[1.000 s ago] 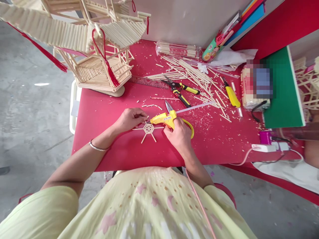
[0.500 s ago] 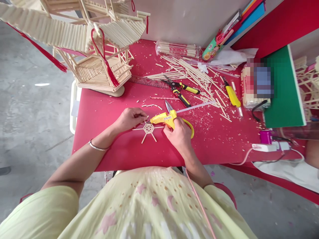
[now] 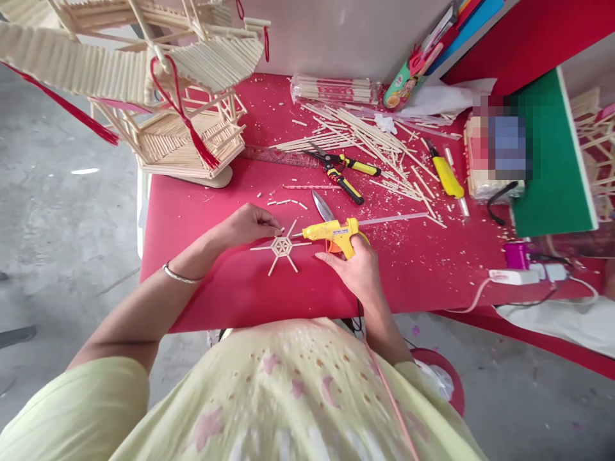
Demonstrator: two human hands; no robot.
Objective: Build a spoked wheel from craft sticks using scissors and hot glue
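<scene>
A small web-shaped piece of thin wooden sticks (image 3: 282,247) lies flat on the red table (image 3: 202,211). My left hand (image 3: 247,224) pinches one of its upper spokes, fingers closed. My right hand (image 3: 356,269) is wrapped round the grip of a yellow glue gun (image 3: 334,232). The gun's nozzle points left and sits just to the right of the stick piece, a small gap away. A clear glue stick pokes out of the gun's back towards the right.
A tall stick pagoda model (image 3: 168,96) with red tassels stands at the back left. Loose sticks (image 3: 365,137), yellow-handled snips (image 3: 343,169), a yellow knife (image 3: 448,176), a ruler, a scissor blade (image 3: 323,206), a green board (image 3: 548,160) and a power strip (image 3: 519,275) lie around.
The glue gun has drawn back to the right, off the stick piece. My left hand stays on the spoke. The view has shifted slightly.
</scene>
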